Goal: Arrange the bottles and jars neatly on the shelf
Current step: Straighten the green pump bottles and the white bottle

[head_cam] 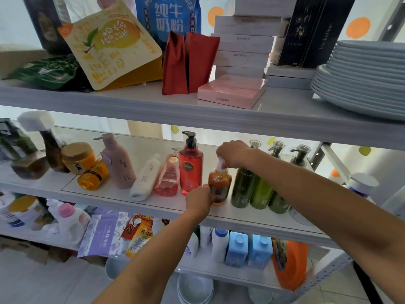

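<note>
amber bottle: upright on middle shelf, near front edge, right of centre; between red pump bottle and green bottles, just beside both
right hand: fingers curled down over the amber bottle's white top, gripping it
left hand: at the bottle's lower body, fingers curled onto its side, holding it
green bottles: three in a row, upright, toward right end of shelf
pink bottle: tilted, touching red pump bottle's left side
white bottle: tilted, left of pink one
mauve pump bottle: tilted, left of centre
orange jar: toward left end, small orange bottle in front
</note>
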The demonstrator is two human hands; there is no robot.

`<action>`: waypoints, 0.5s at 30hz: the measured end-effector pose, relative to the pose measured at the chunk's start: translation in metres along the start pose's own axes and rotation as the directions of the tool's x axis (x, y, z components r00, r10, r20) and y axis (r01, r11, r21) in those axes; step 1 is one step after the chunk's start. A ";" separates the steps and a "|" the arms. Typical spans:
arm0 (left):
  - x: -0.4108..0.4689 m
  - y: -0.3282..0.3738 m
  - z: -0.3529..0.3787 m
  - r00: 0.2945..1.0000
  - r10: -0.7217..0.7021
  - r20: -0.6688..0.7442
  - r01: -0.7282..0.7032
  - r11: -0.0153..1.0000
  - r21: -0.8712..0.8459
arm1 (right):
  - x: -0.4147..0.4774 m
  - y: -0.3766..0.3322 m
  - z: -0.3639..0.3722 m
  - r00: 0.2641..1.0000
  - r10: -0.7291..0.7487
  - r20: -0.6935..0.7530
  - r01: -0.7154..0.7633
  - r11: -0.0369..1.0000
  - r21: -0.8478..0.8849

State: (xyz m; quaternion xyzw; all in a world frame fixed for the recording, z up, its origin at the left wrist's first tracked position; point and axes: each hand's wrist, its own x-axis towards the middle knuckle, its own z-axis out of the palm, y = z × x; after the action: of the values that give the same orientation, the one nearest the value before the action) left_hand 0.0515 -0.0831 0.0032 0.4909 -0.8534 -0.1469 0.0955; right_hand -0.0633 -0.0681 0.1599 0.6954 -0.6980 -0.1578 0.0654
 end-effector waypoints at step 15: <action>-0.007 -0.068 0.001 0.998 0.057 0.013 -0.058 0.997 0.044 | 0.024 -0.005 -0.013 0.990 0.135 -0.038 -0.077 0.752 0.654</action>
State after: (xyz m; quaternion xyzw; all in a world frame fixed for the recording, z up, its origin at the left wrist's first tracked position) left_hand 0.1096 -0.1094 -0.0208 0.4673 -0.8708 -0.1280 0.0837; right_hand -0.0551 -0.0934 0.1677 0.6401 -0.7442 0.1274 -0.1425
